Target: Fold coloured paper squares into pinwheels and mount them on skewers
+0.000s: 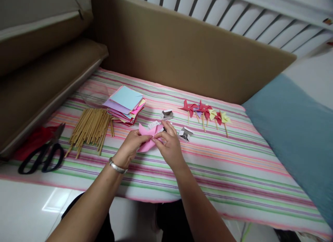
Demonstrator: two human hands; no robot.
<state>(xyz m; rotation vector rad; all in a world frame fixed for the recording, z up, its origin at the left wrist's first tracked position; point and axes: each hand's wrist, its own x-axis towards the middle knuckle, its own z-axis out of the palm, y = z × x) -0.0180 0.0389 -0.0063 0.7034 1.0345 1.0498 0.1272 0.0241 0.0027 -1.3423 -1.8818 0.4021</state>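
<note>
A pink paper pinwheel with its corners folded inward is held up over the striped cloth. My left hand grips its left side, the thumb lying across the folds. Fingers of my right hand pinch at its middle from the right; whether a small pin is between them I cannot make out. Just beyond my hands stands a small open box. To the right of my right hand lies another small open box with dark little pieces inside.
Square coloured papers are stacked left of centre, beside a pile of thin wooden sticks. Dark-handled scissors lie at the far left. Several pinwheels on sticks rest at the right. A brown padded panel closes off the back.
</note>
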